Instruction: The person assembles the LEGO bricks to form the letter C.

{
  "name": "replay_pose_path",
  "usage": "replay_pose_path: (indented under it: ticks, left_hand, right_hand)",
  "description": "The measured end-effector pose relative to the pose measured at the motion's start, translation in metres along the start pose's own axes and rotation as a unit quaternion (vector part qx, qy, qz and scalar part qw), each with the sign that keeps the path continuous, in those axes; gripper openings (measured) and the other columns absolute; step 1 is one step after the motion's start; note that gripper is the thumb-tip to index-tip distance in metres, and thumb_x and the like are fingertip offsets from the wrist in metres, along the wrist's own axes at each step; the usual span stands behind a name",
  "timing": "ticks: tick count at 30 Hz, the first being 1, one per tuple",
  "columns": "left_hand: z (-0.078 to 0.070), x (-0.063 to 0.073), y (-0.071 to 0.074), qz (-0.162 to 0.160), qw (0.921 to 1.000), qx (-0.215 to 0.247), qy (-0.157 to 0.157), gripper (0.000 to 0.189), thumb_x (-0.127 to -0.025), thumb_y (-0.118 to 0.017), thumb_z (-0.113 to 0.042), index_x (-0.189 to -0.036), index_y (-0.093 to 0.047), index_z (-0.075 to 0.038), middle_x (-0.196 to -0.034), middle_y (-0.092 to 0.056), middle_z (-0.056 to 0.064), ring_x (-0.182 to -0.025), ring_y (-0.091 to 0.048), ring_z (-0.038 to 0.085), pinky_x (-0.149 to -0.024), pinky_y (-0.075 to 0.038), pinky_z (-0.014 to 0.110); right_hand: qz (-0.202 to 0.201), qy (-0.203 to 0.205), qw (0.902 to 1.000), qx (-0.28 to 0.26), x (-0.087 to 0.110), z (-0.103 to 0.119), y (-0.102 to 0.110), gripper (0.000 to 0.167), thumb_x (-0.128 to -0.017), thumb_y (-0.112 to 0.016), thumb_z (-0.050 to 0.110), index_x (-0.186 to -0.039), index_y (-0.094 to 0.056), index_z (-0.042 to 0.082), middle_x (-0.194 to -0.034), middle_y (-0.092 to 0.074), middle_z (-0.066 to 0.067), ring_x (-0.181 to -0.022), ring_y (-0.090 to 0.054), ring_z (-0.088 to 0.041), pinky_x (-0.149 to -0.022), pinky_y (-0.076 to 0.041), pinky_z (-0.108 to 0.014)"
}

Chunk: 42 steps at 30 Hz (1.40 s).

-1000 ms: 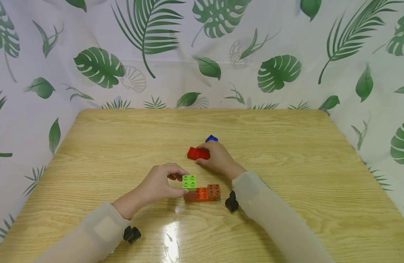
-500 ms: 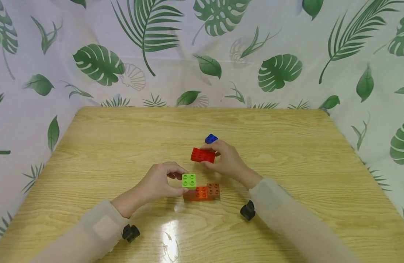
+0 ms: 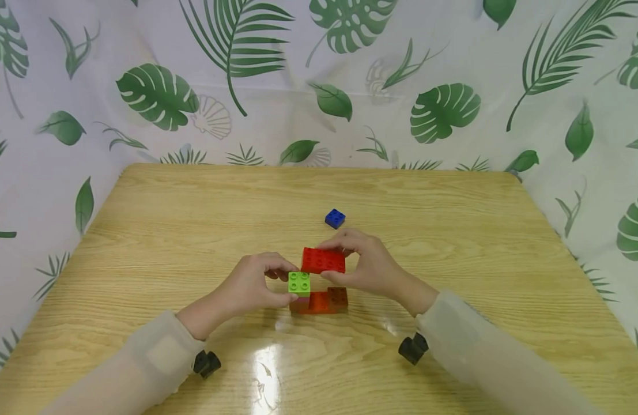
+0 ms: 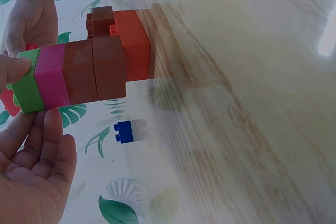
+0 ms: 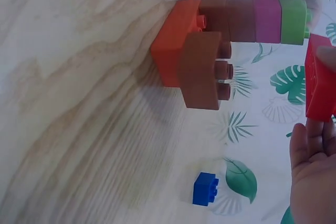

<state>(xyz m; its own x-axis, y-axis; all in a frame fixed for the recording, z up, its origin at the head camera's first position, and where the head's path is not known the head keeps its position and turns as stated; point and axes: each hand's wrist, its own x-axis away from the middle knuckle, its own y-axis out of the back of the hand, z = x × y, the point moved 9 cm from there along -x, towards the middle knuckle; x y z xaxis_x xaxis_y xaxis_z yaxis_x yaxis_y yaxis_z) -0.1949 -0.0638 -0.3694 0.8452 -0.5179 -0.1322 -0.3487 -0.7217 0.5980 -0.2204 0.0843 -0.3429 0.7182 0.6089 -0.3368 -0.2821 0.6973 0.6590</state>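
My left hand (image 3: 248, 282) pinches the lime green brick (image 3: 299, 284) between thumb and fingers. That brick tops a column: in the left wrist view a magenta brick (image 4: 51, 75) and two brown bricks (image 4: 79, 72) follow below it. The column rises from one end of a long orange brick (image 5: 170, 48), whose other end carries a single brown brick (image 5: 199, 71). In my right hand (image 3: 373, 268) is a long red brick (image 3: 319, 260), pinched thumb against fingers. It is raised beside the green brick, just behind and right of it in the head view.
A small blue brick (image 3: 335, 218) lies on the wooden table (image 3: 194, 230) behind the hands. Black wrist devices (image 3: 207, 363) hang at both sleeves. A leaf-patterned cloth (image 3: 277, 104) stands round the table's back and sides.
My right hand has lifted the red brick off the table and brought it toward the green-topped column, uncovering the blue brick. The left hand has stayed on the green brick.
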Motion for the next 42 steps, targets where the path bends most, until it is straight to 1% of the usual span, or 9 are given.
replay_pose_path:
  ticks: [5, 11, 17, 23, 27, 31, 34, 42]
  left_hand:
    - [0.000, 0.000, 0.001, -0.001, 1.0000, -0.006, 0.000, 0.032, -0.074, -0.080, -0.015, -0.103, -0.071, -0.006, -0.095, -0.066, -0.003, -0.083, -0.060, 0.011, -0.078, -0.051, 0.029]
    - [0.000, 0.000, 0.000, 0.001, 1.0000, -0.007, 0.003, 0.032, -0.074, -0.080, -0.016, -0.103, -0.071, -0.006, -0.096, -0.066, -0.003, -0.083, -0.060, 0.011, -0.079, -0.051, 0.029]
    - [0.001, 0.000, -0.001, 0.001, 1.0000, -0.007, 0.007, 0.032, -0.074, -0.080, -0.015, -0.103, -0.071, -0.005, -0.096, -0.066, -0.003, -0.083, -0.060, 0.011, -0.079, -0.051, 0.030]
    - [0.000, 0.000, 0.000, 0.000, 1.0000, -0.004, 0.006, 0.032, -0.074, -0.080, -0.015, -0.104, -0.071, -0.005, -0.097, -0.066, -0.002, -0.084, -0.061, 0.014, -0.079, -0.051, 0.032]
    - [0.000, 0.000, 0.000, 0.000, 1.0000, -0.005, 0.005, 0.032, -0.075, -0.079, -0.015, -0.104, -0.071, -0.005, -0.096, -0.066, -0.002, -0.084, -0.061, 0.015, -0.079, -0.051, 0.032]
    - [-0.001, 0.000, -0.001, -0.001, 1.0000, -0.007, 0.003, 0.032, -0.075, -0.079, -0.015, -0.104, -0.071, -0.005, -0.096, -0.066, -0.002, -0.085, -0.061, 0.017, -0.079, -0.052, 0.034]
    - [-0.001, -0.001, -0.001, -0.001, 0.9999, -0.010, 0.003, 0.032, -0.075, -0.079, -0.014, -0.104, -0.071, -0.005, -0.096, -0.066, -0.002, -0.085, -0.061, 0.018, -0.079, -0.053, 0.035]
    - [-0.001, 0.000, -0.003, 0.005, 0.9997, -0.015, 0.018, 0.033, -0.075, -0.079, -0.014, -0.106, -0.069, -0.005, -0.098, -0.066, -0.001, -0.085, -0.059, 0.014, -0.079, -0.051, 0.032]
  right_hand:
    - [0.033, 0.011, 0.9990, -0.028, 0.003, 0.011, -0.002, 0.036, -0.075, -0.081, 0.012, -0.109, -0.071, 0.008, -0.097, -0.061, 0.002, -0.081, -0.056, -0.012, -0.069, -0.051, -0.028]
    - [0.054, 0.021, 0.9981, -0.021, 0.004, 0.017, -0.003, 0.036, -0.074, -0.082, 0.014, -0.109, -0.072, 0.009, -0.092, -0.059, 0.004, -0.079, -0.054, -0.011, -0.067, -0.051, -0.030]
    - [0.073, 0.023, 0.9970, 0.009, 0.003, 0.023, -0.005, 0.035, -0.073, -0.083, 0.017, -0.107, -0.072, 0.010, -0.089, -0.058, 0.006, -0.077, -0.053, -0.009, -0.067, -0.050, -0.029]
    - [0.101, 0.007, 0.9934, 0.053, 0.000, 0.026, -0.005, 0.035, -0.073, -0.083, 0.021, -0.105, -0.073, 0.011, -0.087, -0.058, 0.007, -0.074, -0.051, -0.008, -0.063, -0.051, -0.035]
    - [0.126, 0.002, 0.9892, 0.076, -0.003, 0.028, -0.006, 0.036, -0.073, -0.083, 0.022, -0.106, -0.073, 0.010, -0.087, -0.058, 0.007, -0.073, -0.050, -0.008, -0.059, -0.047, -0.027]
    - [0.144, -0.002, 0.9853, 0.092, -0.005, 0.030, -0.007, 0.037, -0.073, -0.083, 0.021, -0.107, -0.073, 0.009, -0.088, -0.058, 0.007, -0.074, -0.051, -0.007, -0.062, -0.047, -0.025]
    - [0.155, -0.009, 0.9825, 0.103, -0.005, 0.032, -0.008, 0.037, -0.073, -0.083, 0.021, -0.106, -0.073, 0.008, -0.087, -0.058, 0.007, -0.076, -0.053, -0.007, -0.067, -0.049, -0.025]
    - [0.165, -0.017, 0.9799, 0.110, -0.005, 0.035, -0.008, 0.035, -0.074, -0.083, 0.021, -0.104, -0.072, 0.007, -0.086, -0.056, 0.006, -0.076, -0.053, -0.007, -0.067, -0.048, -0.022]
